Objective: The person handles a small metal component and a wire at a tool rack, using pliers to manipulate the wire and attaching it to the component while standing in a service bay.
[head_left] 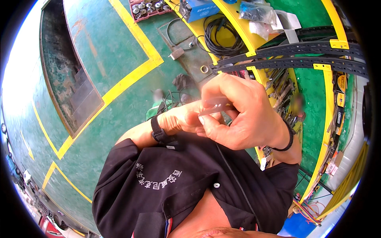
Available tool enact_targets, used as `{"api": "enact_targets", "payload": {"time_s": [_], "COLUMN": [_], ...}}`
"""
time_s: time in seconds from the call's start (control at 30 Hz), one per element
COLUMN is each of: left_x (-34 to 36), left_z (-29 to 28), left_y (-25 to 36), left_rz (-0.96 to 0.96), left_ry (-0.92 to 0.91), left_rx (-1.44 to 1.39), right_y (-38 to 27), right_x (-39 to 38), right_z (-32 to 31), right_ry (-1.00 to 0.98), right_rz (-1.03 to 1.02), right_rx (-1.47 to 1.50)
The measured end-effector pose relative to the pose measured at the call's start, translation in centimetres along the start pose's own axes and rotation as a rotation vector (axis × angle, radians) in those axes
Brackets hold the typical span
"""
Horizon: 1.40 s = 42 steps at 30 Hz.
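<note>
In front of my chest both hands come together at a small, thin, see-through piece [215, 106] that looks like clear plastic, perhaps a little bag. My right hand [246, 113] curls over it, with the thumb and bent fingers pinching it. From the other side my left hand [185, 117] meets it, fingers closed at its lower edge. The right hand hides part of the left fingertips. A black watch band is on my left wrist, and a dark braided band circles the right one.
Yellow shelving [274, 79] holding many hand tools stands at the right, with black perforated rails [285, 63] across it. A coiled black cable [222, 35] and a blue box [198, 10] sit ahead. A rectangular pit [63, 59] opens in the green floor at left.
</note>
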<state>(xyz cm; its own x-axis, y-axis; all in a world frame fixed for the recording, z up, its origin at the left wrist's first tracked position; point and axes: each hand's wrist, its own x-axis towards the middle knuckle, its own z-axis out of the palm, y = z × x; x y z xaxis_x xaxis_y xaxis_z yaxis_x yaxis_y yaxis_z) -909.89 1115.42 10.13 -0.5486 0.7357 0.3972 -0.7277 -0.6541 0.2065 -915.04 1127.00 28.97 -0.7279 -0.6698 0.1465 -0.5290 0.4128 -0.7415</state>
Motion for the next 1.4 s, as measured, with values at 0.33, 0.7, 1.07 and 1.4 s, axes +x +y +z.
{"api": "enact_targets", "payload": {"time_s": [0.33, 0.7, 1.07, 1.4], "left_x": [0.3, -0.6, 0.3, 0.3], "left_z": [0.2, -2.7, -1.5, -1.3], "left_y": [0.5, -1.9, -0.3, 0.8], "left_rz": [-0.065, -0.079, -0.105, -0.086], "left_ry": [0.102, 0.181, 0.127, 0.22], "left_rx": [0.211, 0.302, -0.053, 0.034], "right_y": [-0.1, -0.2, 0.2, 1.3], "right_x": [-0.7, -0.8, -1.1, -1.3], "right_z": [0.6, 0.3, 0.3, 1.2], "right_ry": [0.003, -0.04, 0.008, 0.085], "right_rz": [0.015, -0.061, -0.141, -0.128], "right_rx": [0.121, 0.009, -0.132, -0.116]}}
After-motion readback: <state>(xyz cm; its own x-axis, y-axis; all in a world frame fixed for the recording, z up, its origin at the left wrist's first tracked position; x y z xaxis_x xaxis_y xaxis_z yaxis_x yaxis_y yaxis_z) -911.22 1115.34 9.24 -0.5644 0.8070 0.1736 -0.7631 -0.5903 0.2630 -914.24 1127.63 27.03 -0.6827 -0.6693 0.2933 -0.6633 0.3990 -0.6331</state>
